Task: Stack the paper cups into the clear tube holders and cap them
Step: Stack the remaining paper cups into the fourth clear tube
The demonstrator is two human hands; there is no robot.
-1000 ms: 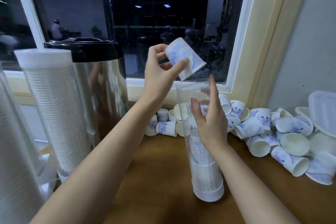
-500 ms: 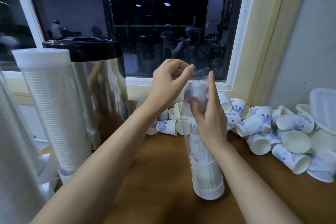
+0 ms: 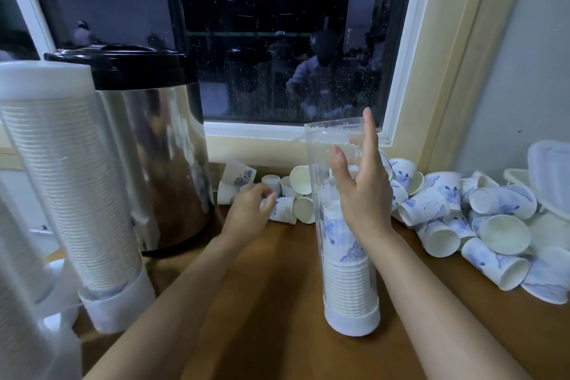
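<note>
The right hand is grasping the clear tube at mid-height: the thumb is lying across the front wall, the index finger is pointing straight up along the right side, and another finger is showing through the plastic behind it. The left hand is reaching low to the left of the tube, its fingers curling at a paper cup lying on its side; motion blur is hiding the contact, so it cannot be told whether the hand is holding it.

The tube is a smooth, transparent cylinder standing upright on the brown wooden counter, its top open and its foot sitting in a round white base. A nested stack of cups is filling roughly its lower half, the rolled rims forming tight ribs and the top cup showing a blue print.

Loose cups, white paper with blue markings, are lying tumbled in a heap to the right of the tube, and a smaller group is lying behind it at the wall. Pale plastic lids are resting at the far right edge. To the left, a polished steel urn with a black lid is standing beside a full tube holder, ribbed from top to bottom and closed with a white cap. A dark window is running behind everything.
</note>
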